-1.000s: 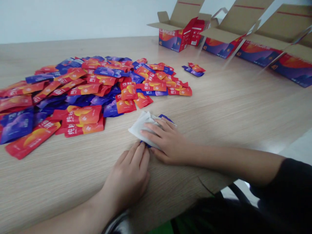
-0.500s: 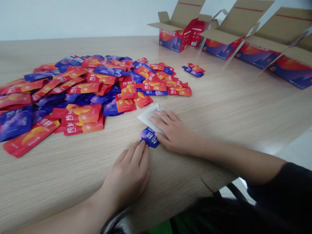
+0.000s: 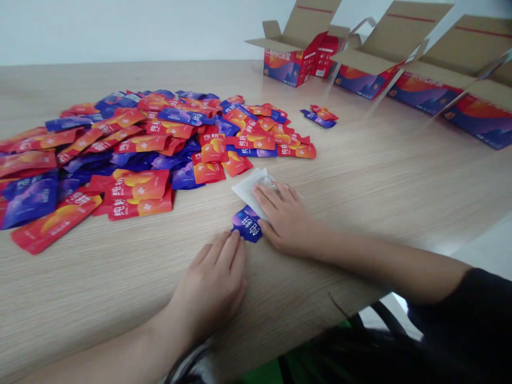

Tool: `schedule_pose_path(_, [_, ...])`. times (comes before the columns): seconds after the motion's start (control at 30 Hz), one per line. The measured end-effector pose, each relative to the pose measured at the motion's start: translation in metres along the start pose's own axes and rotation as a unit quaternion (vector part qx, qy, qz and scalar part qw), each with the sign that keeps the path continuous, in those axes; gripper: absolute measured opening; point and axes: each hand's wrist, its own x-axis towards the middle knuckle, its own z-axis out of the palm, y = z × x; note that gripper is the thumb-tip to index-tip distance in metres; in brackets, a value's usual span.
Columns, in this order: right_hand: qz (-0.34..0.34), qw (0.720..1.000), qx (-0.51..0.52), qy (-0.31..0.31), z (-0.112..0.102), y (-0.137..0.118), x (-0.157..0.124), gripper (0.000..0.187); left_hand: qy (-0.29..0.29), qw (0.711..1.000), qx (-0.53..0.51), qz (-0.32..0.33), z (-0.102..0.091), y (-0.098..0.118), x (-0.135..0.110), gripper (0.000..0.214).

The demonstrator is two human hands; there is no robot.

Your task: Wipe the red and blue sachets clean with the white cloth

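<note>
- A pale wooden table (image 3: 380, 176) fills the view, with a white wall behind.
- A heap of red and purple sachets (image 3: 140, 144) lies just left of the hands. 2 loose sachets (image 3: 320, 116) sit farther back, and open cartons (image 3: 304, 58) line the far edge.
- Left hand (image 3: 216, 282): flat, fingers loosely straight, gripping nothing, fingertips touching the purple sachet (image 3: 247, 225).
- Right hand (image 3: 286, 221): palm down, fingers spread, pressing a white cloth (image 3: 250, 188) onto that sachet, forearm reaching in from the right.

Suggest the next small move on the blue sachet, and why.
Probably slide the right hand and white wipe down over the blue sachet: the wipe covers only its far end, the near end lies bare, and fingertips of the left hand touch that end.
</note>
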Motion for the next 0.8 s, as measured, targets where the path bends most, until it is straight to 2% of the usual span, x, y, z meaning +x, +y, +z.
schedule_pose_path(0.13, [-0.101,0.995,0.016,-0.014,0.000,-0.012,-0.005,0.060,-0.001,1.000,-0.005,-0.002,0.000,0.000,0.001,0.033])
schedule_pose_path(0.2, [-0.077,0.997,0.017,-0.009,0.000,-0.007,-0.003,0.060,0.003,1.000,-0.004,0.000,0.000,-0.001,0.001,0.035])
schedule_pose_path(0.33, [0.060,0.998,-0.007,0.016,0.001,0.006,0.003,0.061,0.004,1.000,0.001,0.006,0.000,0.000,0.000,0.039])
schedule_pose_path(0.4, [0.048,0.999,-0.011,0.015,0.002,0.002,0.001,0.061,0.003,1.000,0.004,0.004,0.000,0.000,-0.001,0.039])
schedule_pose_path(0.53, [-0.069,0.998,0.010,-0.002,0.002,-0.008,-0.003,0.058,0.003,1.000,0.008,0.000,0.000,0.000,0.000,0.037])
schedule_pose_path(0.6, [-0.056,0.998,0.019,-0.003,0.001,-0.004,-0.001,0.059,0.005,1.000,0.008,0.001,0.001,0.000,0.000,0.037])
schedule_pose_path(0.73, [0.041,0.999,0.008,0.014,0.001,0.003,0.001,0.060,0.006,1.000,0.010,0.008,0.002,0.000,-0.001,0.038])
schedule_pose_path(0.8, [0.007,1.000,0.006,0.015,0.002,-0.003,-0.001,0.060,0.006,1.000,0.009,0.009,0.002,0.000,-0.001,0.038])
